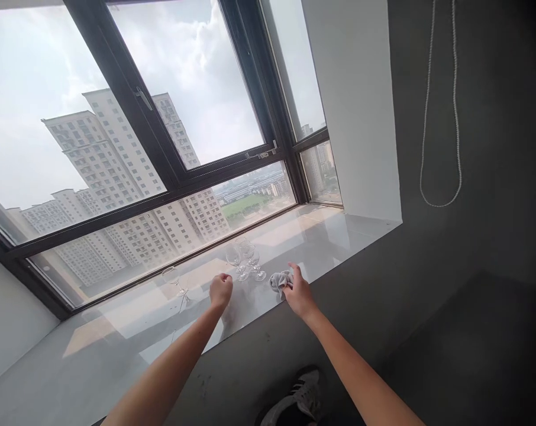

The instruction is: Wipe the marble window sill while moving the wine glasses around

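Observation:
My right hand (298, 291) reaches over the glossy window sill (117, 337) and pinches a small grey cloth (279, 279) that lies on it. My left hand (220, 290) hovers over the sill with its fingers curled in a loose fist, and I cannot make out anything in it. A cluster of clear stemmed glasses (245, 260) stands upright just beyond both hands. One more stemmed glass (174, 279) stands alone to the left of my left hand.
A large dark-framed window (170, 171) runs along the back of the sill. A white wall pier (357, 118) closes the sill's right end. A beaded blind cord (441, 148) hangs on the grey wall. My shoe (294, 402) shows on the dark floor.

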Action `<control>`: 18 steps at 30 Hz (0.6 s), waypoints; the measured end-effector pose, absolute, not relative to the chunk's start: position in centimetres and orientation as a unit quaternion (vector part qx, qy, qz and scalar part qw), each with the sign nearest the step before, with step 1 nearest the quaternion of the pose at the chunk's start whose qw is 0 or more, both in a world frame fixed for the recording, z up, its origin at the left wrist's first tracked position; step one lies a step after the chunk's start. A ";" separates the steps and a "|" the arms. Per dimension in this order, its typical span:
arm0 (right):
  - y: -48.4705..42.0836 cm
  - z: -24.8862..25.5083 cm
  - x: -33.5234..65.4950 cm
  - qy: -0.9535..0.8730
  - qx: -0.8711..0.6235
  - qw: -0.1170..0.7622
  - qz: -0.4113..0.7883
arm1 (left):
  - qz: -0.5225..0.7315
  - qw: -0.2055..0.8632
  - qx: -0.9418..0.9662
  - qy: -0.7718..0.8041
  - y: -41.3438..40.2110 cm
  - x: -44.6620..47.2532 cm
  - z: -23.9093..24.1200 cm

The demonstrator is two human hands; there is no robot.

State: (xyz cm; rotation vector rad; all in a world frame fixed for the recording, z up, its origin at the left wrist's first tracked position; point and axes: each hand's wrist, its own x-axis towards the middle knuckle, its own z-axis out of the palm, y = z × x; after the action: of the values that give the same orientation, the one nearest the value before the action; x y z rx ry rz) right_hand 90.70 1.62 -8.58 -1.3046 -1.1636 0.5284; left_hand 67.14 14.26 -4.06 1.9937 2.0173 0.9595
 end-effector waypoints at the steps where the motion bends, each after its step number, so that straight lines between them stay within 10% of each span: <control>1: 1.7 -8.7 90.9 -0.503 -0.565 0.613 0.229 | 0.311 0.058 0.649 0.692 14.8 65.8 -3.4; 18: -3.7 -0.4 87.7 -0.694 -0.435 0.559 0.133 | 0.135 -0.039 0.596 0.790 22.3 46.5 -4.4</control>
State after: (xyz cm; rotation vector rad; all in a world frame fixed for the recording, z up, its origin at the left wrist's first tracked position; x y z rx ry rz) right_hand 87.71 -3.71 -0.40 -1.0247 -1.6360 0.3126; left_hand 46.54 22.31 -4.36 1.9214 2.5475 0.4343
